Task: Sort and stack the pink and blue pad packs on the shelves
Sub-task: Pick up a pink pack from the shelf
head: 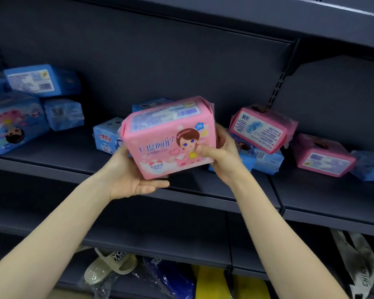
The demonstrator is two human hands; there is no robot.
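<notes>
Before the middle shelf (63, 152): pink pad pack (168, 139) is being held.
Left hand (127, 178): fingers are cradling its bottom corner.
Right hand (222, 156): fingers are pinching its side.

Head-worn camera faces forward, slightly down; close to dark shelves (203, 186).

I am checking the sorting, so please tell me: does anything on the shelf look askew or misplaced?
Yes. At the right, one pink pack lies tilted on blue packs, so the colours are mixed. A second pink pack lies askew beside it, next to another blue pack.
</notes>
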